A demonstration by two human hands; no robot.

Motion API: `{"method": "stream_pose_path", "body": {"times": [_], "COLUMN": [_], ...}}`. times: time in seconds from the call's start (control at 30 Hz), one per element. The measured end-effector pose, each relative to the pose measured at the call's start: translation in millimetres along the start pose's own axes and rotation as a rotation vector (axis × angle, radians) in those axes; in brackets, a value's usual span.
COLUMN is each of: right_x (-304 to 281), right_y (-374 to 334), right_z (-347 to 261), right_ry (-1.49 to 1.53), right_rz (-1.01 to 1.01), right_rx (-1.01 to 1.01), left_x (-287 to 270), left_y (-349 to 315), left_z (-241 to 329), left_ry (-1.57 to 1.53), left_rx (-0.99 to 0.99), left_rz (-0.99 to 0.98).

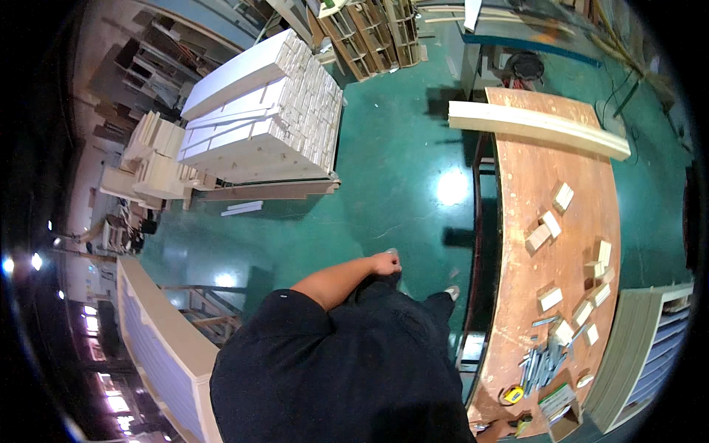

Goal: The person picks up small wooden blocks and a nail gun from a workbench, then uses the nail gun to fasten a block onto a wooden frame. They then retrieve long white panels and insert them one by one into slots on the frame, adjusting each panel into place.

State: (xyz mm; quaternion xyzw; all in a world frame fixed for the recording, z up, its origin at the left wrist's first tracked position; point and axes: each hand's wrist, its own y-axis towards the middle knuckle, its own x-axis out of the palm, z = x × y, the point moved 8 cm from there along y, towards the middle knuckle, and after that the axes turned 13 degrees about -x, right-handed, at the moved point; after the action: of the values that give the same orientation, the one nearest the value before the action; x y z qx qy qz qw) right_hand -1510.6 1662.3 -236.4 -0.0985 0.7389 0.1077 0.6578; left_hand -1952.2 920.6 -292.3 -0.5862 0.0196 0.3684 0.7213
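My left hand (pixel 385 263) is in front of my body, its fingers curled closed; anything inside them is hidden. Far down at the right, my right hand (pixel 502 429) is over the near end of the wooden-topped workbench (pixel 550 255). Its fingertips are at a small yellow-and-black tool (pixel 523 424), too small to name, and their grip is unclear. Close by lie a yellow tape measure (pixel 511 395), a heap of metal bolts or rods (pixel 542 365) and an open small cardboard box (pixel 564 422). Several short wood blocks (pixel 549 298) are scattered farther up the bench.
Long pale timber beams (pixel 539 127) lie across the bench's far end, overhanging its left edge. A tall stack of white boards (pixel 258 118) stands on the green floor (pixel 384 170) at the far left. Slatted frames flank me, one at left (pixel 164 347), one at right (pixel 639 354).
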Motion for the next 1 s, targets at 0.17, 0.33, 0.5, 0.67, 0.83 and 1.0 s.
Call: {"method": "stream_pose_path", "body": {"times": [0.17, 0.33, 0.5, 0.67, 0.83, 1.0], "right_x": [-11.0, 6.4, 52.3, 76.5, 84.3, 113.2], "right_y": [-29.7, -109.2, -242.5, -388.5, -472.3, -568.7], "right_z": [-91.4, -243.1, -397.0, -525.9, -686.8, -887.7], "right_ry": [0.145, 0.349, 0.465, 0.399, 0.376, 0.374], "right_rz": [-0.006, -0.205, -0.787, -1.327, -1.472, -1.358], "right_rx": [-0.204, -0.449, -0.573, -0.665, -0.866, -1.174], "left_x": [15.1, 13.0, -48.1, -103.5, -166.2, -180.7], "left_y": [28.8, 47.0, 63.4, 95.3, 42.0, 0.2], "left_z": [-52.9, -94.4, -151.1, -289.8, -447.9, -575.1], "left_ry": [-0.017, -0.184, -0.393, -0.542, -0.792, -1.168], "left_rx": [-0.021, -0.049, 0.021, -0.101, -0.289, -0.436], "left_rz": [0.025, 0.005, 0.114, 0.206, 0.329, 0.332]}}
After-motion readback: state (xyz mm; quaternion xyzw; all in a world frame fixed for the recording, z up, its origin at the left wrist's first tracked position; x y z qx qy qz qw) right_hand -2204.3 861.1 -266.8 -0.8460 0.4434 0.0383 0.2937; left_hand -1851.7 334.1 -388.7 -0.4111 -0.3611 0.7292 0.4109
